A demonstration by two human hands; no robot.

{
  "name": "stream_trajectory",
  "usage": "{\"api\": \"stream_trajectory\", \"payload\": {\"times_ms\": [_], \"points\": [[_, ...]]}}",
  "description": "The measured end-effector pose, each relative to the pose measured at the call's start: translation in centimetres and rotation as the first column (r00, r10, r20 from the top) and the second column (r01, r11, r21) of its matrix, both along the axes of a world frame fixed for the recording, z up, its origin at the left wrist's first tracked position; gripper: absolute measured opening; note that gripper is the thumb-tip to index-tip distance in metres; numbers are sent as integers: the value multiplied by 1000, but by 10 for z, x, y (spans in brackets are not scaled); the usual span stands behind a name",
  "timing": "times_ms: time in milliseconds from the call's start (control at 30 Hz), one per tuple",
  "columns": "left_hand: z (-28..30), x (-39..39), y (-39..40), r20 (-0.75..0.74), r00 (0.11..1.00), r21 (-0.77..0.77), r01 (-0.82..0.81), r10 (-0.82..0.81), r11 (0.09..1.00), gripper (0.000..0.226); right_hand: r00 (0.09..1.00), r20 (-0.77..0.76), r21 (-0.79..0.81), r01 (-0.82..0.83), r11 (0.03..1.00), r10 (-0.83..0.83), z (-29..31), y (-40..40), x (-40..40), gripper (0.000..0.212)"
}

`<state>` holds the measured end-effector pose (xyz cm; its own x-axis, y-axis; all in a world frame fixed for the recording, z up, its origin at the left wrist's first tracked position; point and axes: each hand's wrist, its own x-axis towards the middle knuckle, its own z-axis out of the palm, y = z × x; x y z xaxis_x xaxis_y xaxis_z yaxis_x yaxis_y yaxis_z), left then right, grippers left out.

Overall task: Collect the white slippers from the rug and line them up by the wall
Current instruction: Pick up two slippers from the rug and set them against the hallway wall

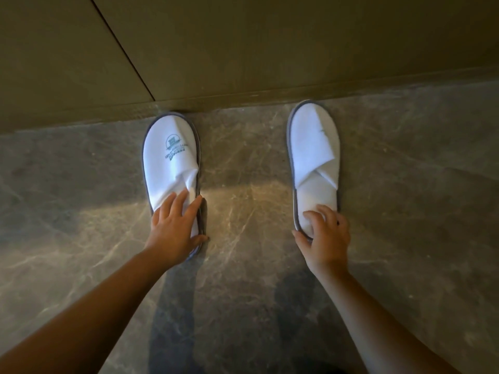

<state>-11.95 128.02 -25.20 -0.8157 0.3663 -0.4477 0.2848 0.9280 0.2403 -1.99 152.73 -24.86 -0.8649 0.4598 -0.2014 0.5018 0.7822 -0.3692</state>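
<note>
Two white slippers with grey edging lie on the marble floor, toes toward the wall. The left slipper (170, 155) carries a green printed logo and its toe touches the wall's base. The right slipper (313, 149) is plain, its toe close to the wall. My left hand (175, 228) lies flat over the heel of the left slipper, fingers spread, thumb at its right rim. My right hand (325, 236) grips the heel end of the right slipper, fingers on the insole and thumb under the left edge. A wide gap separates the two slippers.
The tan wall (243, 49) runs across the top, with a dark seam (124, 49) slanting down toward the left slipper. Grey-brown veined marble floor (248, 211) fills the rest of the view. No rug is in sight.
</note>
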Motion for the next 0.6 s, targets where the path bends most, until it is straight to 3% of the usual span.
{"api": "stream_trajectory", "payload": {"times_ms": [100, 167, 333, 467, 600], "points": [[2, -1, 0, 4, 1000, -2, 9, -9, 1000, 85, 988, -54, -43, 145, 989, -147, 4, 1, -12, 75], [3, -1, 0, 10, 1000, -3, 15, -15, 1000, 84, 982, 26, -76, 190, 979, -188, 4, 3, -24, 86], [6, 0, -1, 12, 1000, 41, -7, 7, 999, 82, 986, 83, -81, 151, 985, -144, 3, -18, -31, 84], [6, 0, -4, 8, 1000, 50, -8, 7, 999, 83, 989, 147, -134, -9, 991, 29, -3, -63, -21, 93], [7, 0, -5, 12, 1000, 23, -8, 7, 1000, 81, 992, 118, -133, 50, 990, -34, -7, -88, -29, 92]]}}
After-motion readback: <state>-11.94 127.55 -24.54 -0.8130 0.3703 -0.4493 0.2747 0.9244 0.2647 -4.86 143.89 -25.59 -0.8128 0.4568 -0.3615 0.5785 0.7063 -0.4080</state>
